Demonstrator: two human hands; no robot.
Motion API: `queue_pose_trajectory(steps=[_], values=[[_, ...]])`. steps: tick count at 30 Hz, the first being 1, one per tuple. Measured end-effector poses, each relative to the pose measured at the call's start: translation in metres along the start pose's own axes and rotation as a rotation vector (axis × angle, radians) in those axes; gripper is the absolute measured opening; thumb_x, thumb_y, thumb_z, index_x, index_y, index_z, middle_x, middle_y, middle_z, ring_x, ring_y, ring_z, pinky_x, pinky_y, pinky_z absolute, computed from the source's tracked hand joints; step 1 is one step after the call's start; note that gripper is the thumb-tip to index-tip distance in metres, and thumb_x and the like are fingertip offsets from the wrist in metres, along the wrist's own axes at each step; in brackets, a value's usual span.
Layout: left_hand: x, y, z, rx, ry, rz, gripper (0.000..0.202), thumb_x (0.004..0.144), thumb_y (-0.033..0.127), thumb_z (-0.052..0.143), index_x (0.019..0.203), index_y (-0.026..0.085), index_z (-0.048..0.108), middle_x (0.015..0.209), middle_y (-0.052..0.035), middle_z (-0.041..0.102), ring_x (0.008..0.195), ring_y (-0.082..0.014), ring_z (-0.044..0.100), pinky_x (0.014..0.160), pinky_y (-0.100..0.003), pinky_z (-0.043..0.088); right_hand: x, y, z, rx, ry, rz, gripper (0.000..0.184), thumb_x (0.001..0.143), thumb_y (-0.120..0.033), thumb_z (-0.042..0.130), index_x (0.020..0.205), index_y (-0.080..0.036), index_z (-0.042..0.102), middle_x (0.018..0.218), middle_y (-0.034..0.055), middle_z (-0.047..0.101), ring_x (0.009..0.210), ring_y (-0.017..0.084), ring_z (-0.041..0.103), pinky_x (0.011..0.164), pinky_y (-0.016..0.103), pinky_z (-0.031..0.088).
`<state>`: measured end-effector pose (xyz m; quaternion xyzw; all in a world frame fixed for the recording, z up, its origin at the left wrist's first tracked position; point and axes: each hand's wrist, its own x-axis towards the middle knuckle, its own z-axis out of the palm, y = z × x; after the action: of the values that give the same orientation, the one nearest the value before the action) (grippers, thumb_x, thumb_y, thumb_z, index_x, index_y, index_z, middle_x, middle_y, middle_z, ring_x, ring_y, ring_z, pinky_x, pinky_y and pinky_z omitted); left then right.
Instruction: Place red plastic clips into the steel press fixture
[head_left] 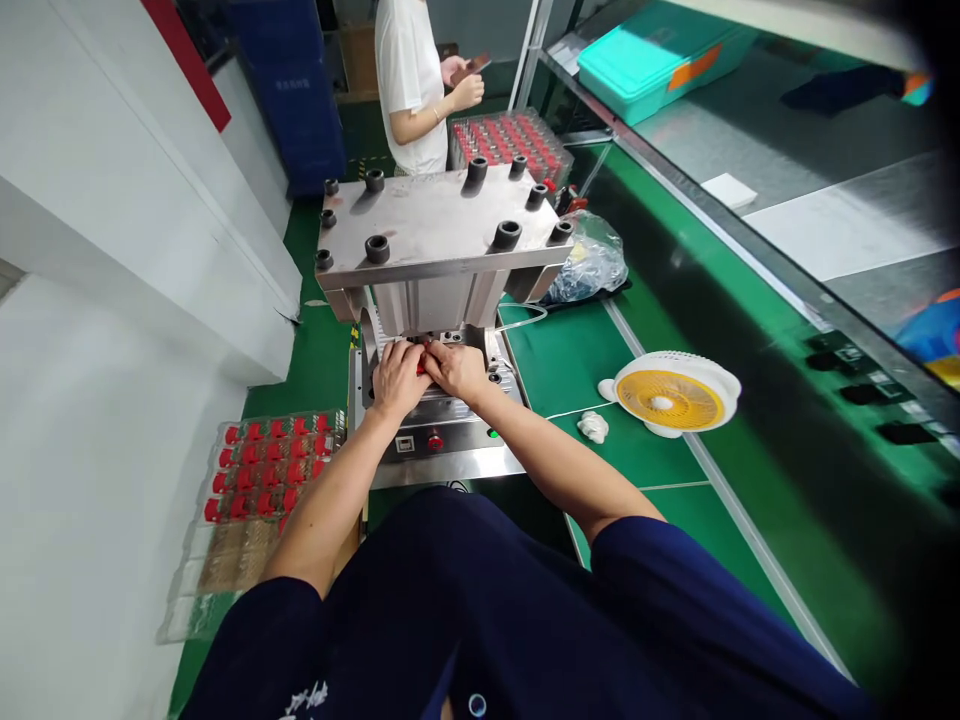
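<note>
Both hands, left hand [397, 375] and right hand [455, 368], meet under the press [439, 235], fingers curled around a small red part [423, 366] on its bed. A tray of red parts [266, 465] lies on the green surface [577, 350] just left of the machine.

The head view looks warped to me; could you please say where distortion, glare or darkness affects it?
Head view: wide-angle bending curves the green workbench edges; the right corner fades to black vignette; soft glare lies on the grey metal press top plate; both hands, left hand and right hand, stay sharp.
</note>
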<state>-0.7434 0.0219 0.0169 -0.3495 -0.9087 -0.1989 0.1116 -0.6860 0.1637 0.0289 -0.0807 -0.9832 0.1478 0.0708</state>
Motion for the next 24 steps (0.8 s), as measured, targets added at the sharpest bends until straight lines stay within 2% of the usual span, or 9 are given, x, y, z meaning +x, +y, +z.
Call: queue_pose_trajectory(steps=[3,5,11,15,18,24], values=[[0.000,-0.002,0.003,-0.025,-0.008,0.012,0.026,0.092,0.021,0.072,0.117,0.020,0.078,0.123,-0.0129,0.077,0.120,-0.0316,0.067,0.100,-0.041,0.056,0.000,0.002,-0.002,-0.008,-0.056,-0.017,0.042,0.116,-0.043,0.042,0.132,-0.019,0.073,0.111,0.0108,0.081,0.094,0.025,0.074,0.069,0.035,0.036],[0.000,-0.005,0.007,-0.034,0.036,0.015,0.026,0.094,0.024,0.071,0.118,0.020,0.078,0.124,-0.0134,0.076,0.121,-0.0327,0.065,0.101,-0.042,0.055,0.001,0.006,-0.001,-0.005,-0.045,-0.050,0.044,0.116,-0.047,0.039,0.132,-0.022,0.071,0.112,0.0083,0.081,0.096,0.024,0.074,0.069,0.034,0.035],[-0.003,-0.007,0.011,-0.013,0.091,0.052,0.024,0.090,0.026,0.073,0.113,0.024,0.077,0.116,-0.0116,0.078,0.105,-0.0314,0.068,0.087,-0.040,0.055,0.001,0.015,0.009,0.010,0.026,-0.124,0.039,0.115,-0.045,0.044,0.115,-0.020,0.073,0.101,0.0062,0.081,0.085,0.018,0.074,0.063,0.032,0.029],[-0.002,-0.008,0.014,0.035,0.151,0.062,0.019,0.090,0.029,0.073,0.109,0.026,0.077,0.108,-0.0115,0.078,0.095,-0.0319,0.068,0.082,-0.042,0.055,0.005,0.019,0.016,0.025,0.102,-0.186,0.037,0.115,-0.045,0.046,0.108,-0.021,0.073,0.094,0.0057,0.080,0.079,0.017,0.072,0.061,0.031,0.029],[-0.001,-0.008,0.013,0.065,0.150,0.053,0.018,0.091,0.032,0.074,0.108,0.027,0.078,0.103,-0.0106,0.077,0.091,-0.0312,0.068,0.077,-0.041,0.055,0.006,0.020,0.019,0.031,0.132,-0.206,0.038,0.115,-0.044,0.046,0.106,-0.021,0.073,0.090,0.0060,0.079,0.077,0.017,0.072,0.061,0.030,0.030],[-0.002,-0.005,0.012,0.033,0.132,0.029,0.022,0.089,0.026,0.076,0.110,0.024,0.080,0.104,-0.0118,0.077,0.100,-0.0323,0.070,0.082,-0.041,0.058,0.006,0.023,0.025,0.029,0.124,-0.196,0.037,0.114,-0.044,0.049,0.102,-0.020,0.074,0.089,0.0059,0.078,0.075,0.016,0.069,0.061,0.031,0.029]])
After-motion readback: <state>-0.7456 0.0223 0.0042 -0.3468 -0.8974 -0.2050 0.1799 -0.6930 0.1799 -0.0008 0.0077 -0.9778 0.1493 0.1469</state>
